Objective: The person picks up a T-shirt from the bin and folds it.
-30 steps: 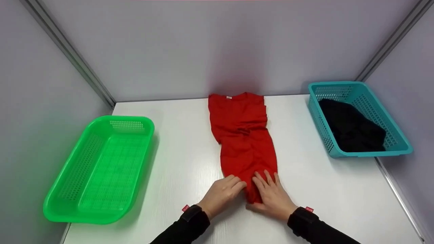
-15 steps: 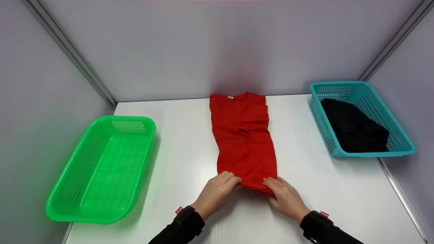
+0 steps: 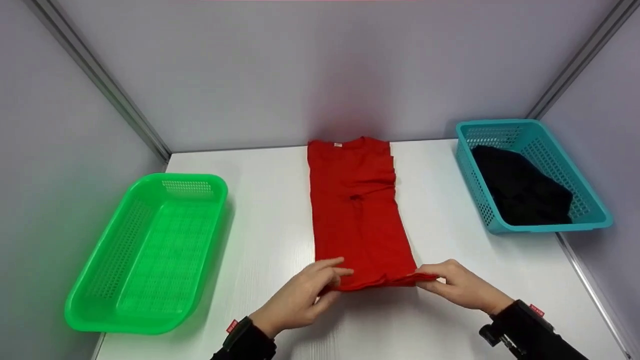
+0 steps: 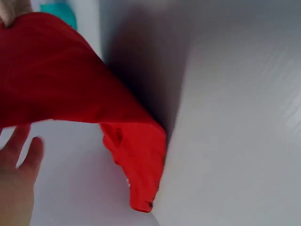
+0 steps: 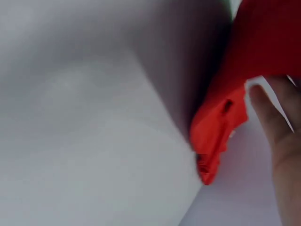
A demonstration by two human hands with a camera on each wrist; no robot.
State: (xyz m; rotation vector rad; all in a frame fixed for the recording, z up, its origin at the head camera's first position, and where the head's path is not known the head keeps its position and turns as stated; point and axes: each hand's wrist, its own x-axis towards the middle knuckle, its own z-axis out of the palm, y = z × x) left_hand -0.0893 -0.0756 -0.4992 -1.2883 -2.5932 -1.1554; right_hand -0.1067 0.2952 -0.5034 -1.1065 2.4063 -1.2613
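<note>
A red shirt (image 3: 357, 215) lies lengthwise on the white table in the head view, folded narrow, its neckline with a small white label at the far end. My left hand (image 3: 302, 295) pinches the near left corner between thumb and fingers, some fingers stretched over the cloth. At the near right corner, my right hand (image 3: 462, 285) pinches the hem and draws it out sideways. Both wrist views show the near end of the shirt (image 4: 51, 70) raised off the table, with cloth hiding some of my fingers (image 5: 277, 113).
An unfilled green basket (image 3: 155, 250) stands on the left of the table (image 3: 270, 225). On the right is a teal basket (image 3: 547, 227) with black cloth (image 3: 520, 190) in it. A grey wall (image 3: 240, 75) rises right behind the shirt's far end.
My hands have moved apart, the left one to the left and the right one to the right. The bunched near end of the shirt is now spread wider and flatter.
</note>
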